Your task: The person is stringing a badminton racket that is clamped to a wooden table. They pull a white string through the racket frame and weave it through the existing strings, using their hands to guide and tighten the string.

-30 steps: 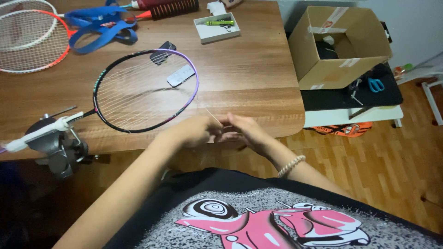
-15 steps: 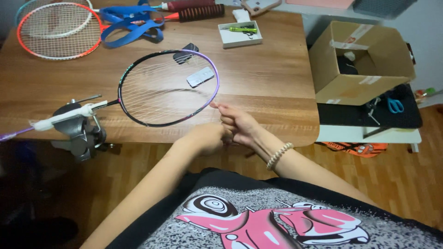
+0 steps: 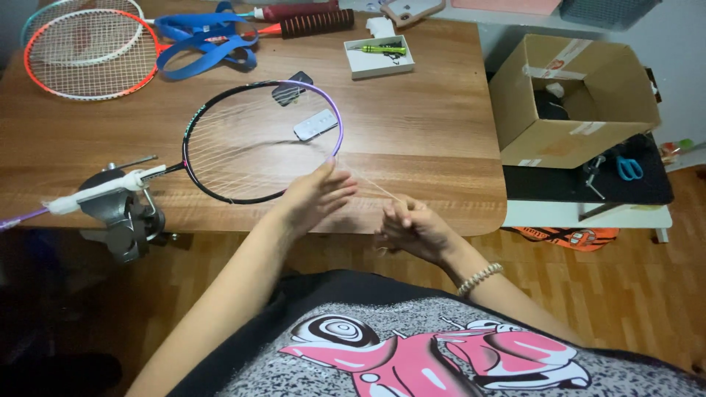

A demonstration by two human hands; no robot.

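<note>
A black and purple badminton racket (image 3: 220, 192) lies over the wooden table (image 3: 434, 140), its handle clamped in a grey vise (image 3: 118, 209) at the left. My left hand (image 3: 315, 197) rests with spread fingers at the racket head's near right rim. My right hand (image 3: 412, 226) is closed on a thin pale string (image 3: 371, 185), which runs taut from the rim to my fingers just off the table's front edge.
An orange and white racket (image 3: 88, 51), blue straps (image 3: 198, 44) and a ridged dark grip (image 3: 316, 23) lie at the table's back. A small white box (image 3: 379, 57) holds a green tool. An open cardboard box (image 3: 573, 103) and scissors (image 3: 627, 169) sit on the right.
My hands have parted: the left moved up to the racket rim, while the right drew away to the right, pulling the string out taut.
</note>
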